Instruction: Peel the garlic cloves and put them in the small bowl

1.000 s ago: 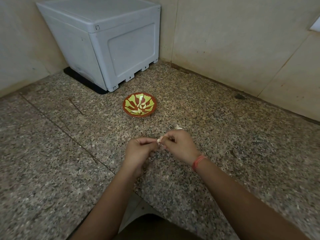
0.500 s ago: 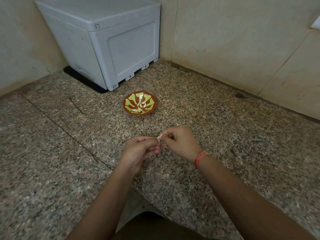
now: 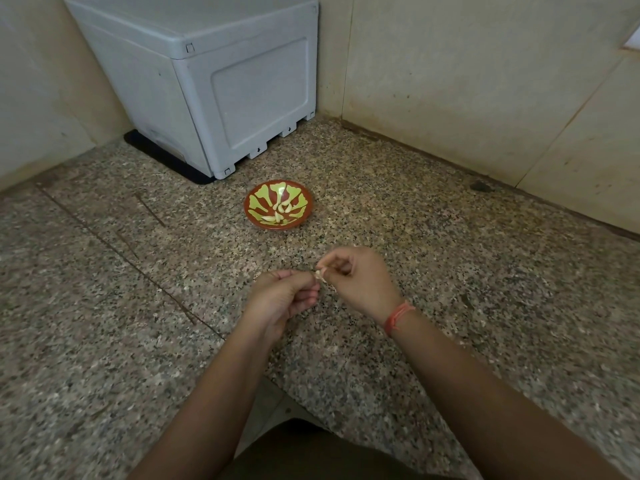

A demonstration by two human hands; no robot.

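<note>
A small red bowl [image 3: 255, 205] with a green pattern sits on the granite counter and holds several peeled garlic cloves [image 3: 281, 212]. Nearer to me, my left hand [image 3: 282, 299] and my right hand [image 3: 360, 282] meet fingertip to fingertip. Between them they pinch one pale garlic clove [image 3: 320, 274], mostly hidden by the fingers. My right wrist wears an orange thread band.
A grey plastic box [image 3: 214, 81] stands on a black mat in the back left corner. Beige walls [image 3: 485, 81] close the counter at the back and right. The speckled granite counter [image 3: 104, 323] has a seam running diagonally on the left.
Both hands have stayed together on the clove and shifted slightly. My right hand has lifted a little, and the bit of white skin seen above it earlier is gone.
</note>
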